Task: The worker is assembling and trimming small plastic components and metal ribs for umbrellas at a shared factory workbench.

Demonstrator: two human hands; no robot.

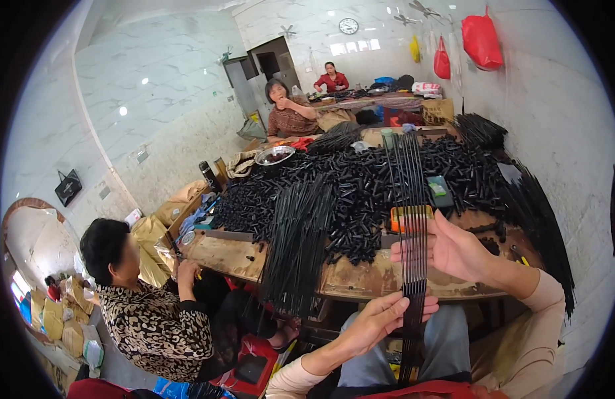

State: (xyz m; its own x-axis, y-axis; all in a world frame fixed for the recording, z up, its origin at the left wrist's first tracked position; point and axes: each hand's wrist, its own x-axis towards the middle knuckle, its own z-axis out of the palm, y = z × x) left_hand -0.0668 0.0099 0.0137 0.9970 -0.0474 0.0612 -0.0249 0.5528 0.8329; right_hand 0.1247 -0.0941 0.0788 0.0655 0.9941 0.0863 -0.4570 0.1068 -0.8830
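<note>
A flat row of thin black rods [413, 266] stands upright in front of me, fanned side by side, its lower end reaching down over my lap. My left hand [387, 316] grips the row low down, thumb across the front and fingertips coming out behind. Higher up, my right hand [457, 249] steadies the same rods, its fingers stretched behind them and its thumb by their right edge. Behind the rods, an orange box [395, 219] is partly hidden. A heap of short black tube-like pieces [360, 199] covers much of the wooden table [354, 276].
More long black rods [297, 239] hang over the table's front edge, with another bundle [536, 219] at the right. A person in a patterned top [154, 326] sits at my left. Two people sit farther back. A metal bowl [275, 156] and black flask [209, 176] stand left.
</note>
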